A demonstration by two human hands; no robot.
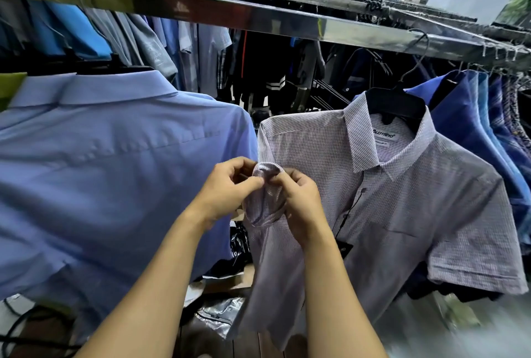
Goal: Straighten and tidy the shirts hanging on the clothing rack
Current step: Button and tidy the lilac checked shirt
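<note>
Checked shirt (402, 199): my left hand (227, 185) and right hand (301, 202), fingers curled, pinch its rolled sleeve cuff (265, 169) below the shoulder seam; best unroll evenly, tug down gently.

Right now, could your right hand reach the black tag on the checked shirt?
Probably yes: the black tag hangs uncovered beside the right hand, though it must first release the pinched sleeve.
</note>
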